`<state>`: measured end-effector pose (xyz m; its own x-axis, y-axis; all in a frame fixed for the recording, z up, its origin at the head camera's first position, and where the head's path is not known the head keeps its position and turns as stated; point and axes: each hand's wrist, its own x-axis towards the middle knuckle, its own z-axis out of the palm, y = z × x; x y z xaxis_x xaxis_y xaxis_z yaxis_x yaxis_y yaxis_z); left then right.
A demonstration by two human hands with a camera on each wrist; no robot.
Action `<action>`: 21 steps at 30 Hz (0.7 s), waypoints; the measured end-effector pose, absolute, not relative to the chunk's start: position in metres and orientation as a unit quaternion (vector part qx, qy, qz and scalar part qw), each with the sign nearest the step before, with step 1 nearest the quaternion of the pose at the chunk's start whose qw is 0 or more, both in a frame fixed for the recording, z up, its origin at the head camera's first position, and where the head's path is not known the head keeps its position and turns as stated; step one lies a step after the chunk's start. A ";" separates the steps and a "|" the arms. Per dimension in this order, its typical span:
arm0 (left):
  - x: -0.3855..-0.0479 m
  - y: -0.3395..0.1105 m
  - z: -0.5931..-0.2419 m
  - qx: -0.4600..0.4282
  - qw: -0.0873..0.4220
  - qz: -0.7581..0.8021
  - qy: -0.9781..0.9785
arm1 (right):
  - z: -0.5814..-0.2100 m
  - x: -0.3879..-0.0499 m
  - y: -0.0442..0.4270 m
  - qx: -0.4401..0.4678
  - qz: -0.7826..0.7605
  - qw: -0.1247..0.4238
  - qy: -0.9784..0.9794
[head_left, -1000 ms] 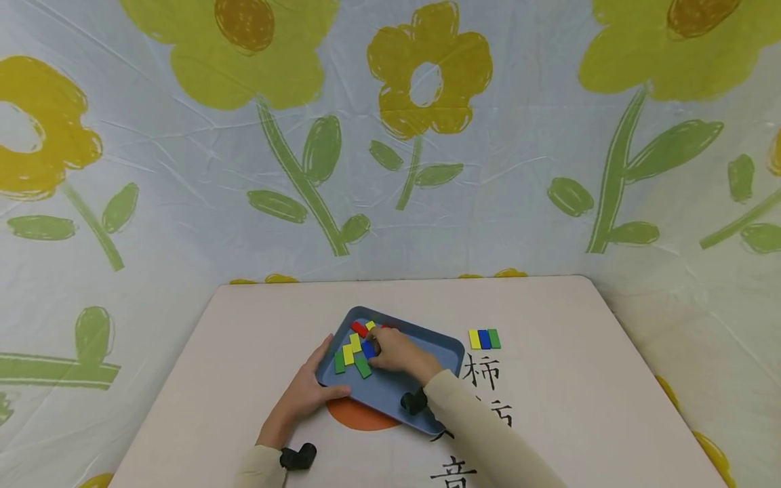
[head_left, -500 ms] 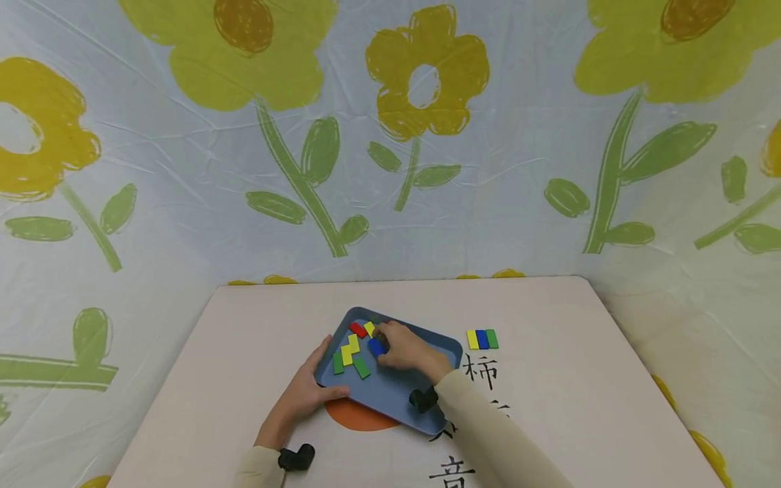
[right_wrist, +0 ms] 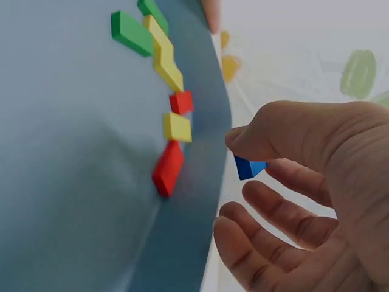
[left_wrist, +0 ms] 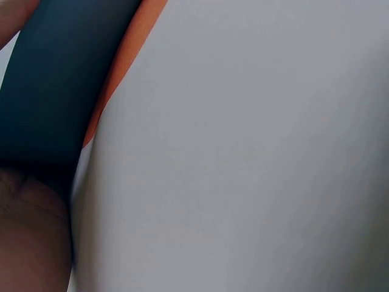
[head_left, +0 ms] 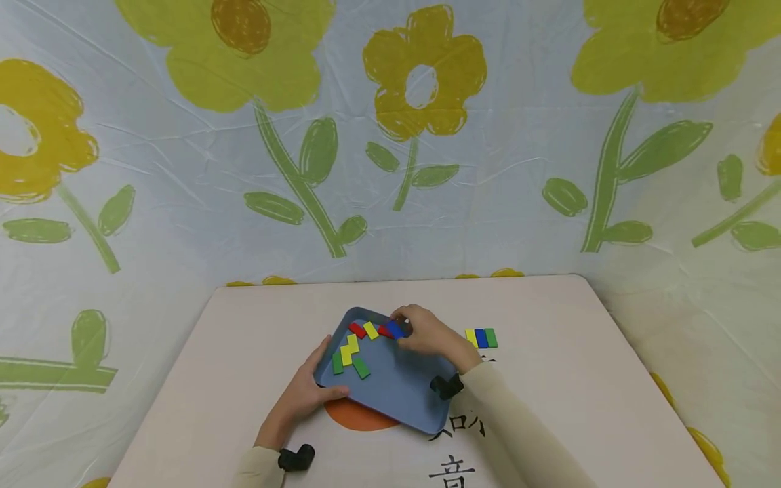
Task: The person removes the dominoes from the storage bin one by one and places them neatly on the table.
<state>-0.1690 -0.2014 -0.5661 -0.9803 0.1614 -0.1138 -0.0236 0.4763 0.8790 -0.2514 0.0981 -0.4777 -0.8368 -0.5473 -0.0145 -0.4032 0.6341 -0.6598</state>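
Note:
A blue-grey tray (head_left: 393, 386) lies slanted on the table. My left hand (head_left: 305, 386) holds its left corner, fingers along the left side and thumb at the near rim. My right hand (head_left: 430, 333) is over the tray's far right rim and pinches a blue block (right_wrist: 248, 168) between thumb and index finger; the other fingers are spread. Inside the tray lie several small blocks: green (head_left: 361, 367), yellow (head_left: 371, 330) and red (right_wrist: 168, 170). The left wrist view shows the tray's dark side (left_wrist: 58, 79) and part of the left hand.
Beyond the tray to the right, a yellow, a blue (head_left: 481, 338) and a green block (head_left: 491, 337) stand side by side on the pale table (head_left: 549, 379). Black printed characters (head_left: 453, 468) and an orange patch (head_left: 360, 415) mark the surface. A flowered cloth (head_left: 488, 224) hangs behind.
My right hand has lifted the blue block from among the others and carried it right and away from me, to the tray's far rim. My left hand has stayed at the tray.

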 end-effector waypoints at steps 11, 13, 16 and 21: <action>-0.168 -0.201 -0.566 0.038 0.091 0.502 0.859 | -0.465 -0.257 0.145 -0.228 -0.343 0.092 0.907; -0.168 -0.201 -0.566 0.038 0.092 0.502 0.859 | -0.465 -0.259 0.155 -0.219 -0.342 0.088 0.910; -0.167 -0.201 -0.566 0.038 0.093 0.503 0.858 | -0.467 -0.262 0.171 -0.208 -0.344 0.085 0.912; -0.168 -0.201 -0.566 0.042 0.094 0.503 0.858 | -0.469 -0.262 0.196 -0.177 -0.352 0.087 0.915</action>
